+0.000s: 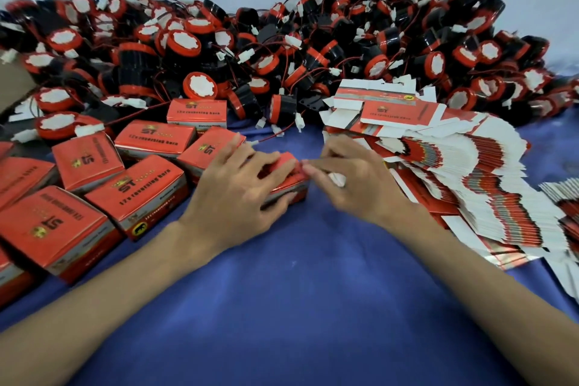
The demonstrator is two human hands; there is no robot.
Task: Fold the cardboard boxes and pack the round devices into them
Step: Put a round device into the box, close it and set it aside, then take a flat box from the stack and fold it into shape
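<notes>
Box (pixel 289 182) between left hand (pixel 238 186), right hand (pixel 354 180)

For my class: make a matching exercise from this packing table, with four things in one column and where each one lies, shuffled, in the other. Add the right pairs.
Things
1. round devices
2. folded boxes
3. flat cartons
4. box in hand

Places
A. centre, between left hand and right hand
B. fanned stack on the right
C. heaped along the back
D. grouped on the left

Pairs: 1-C, 2-D, 3-B, 4-A
</notes>
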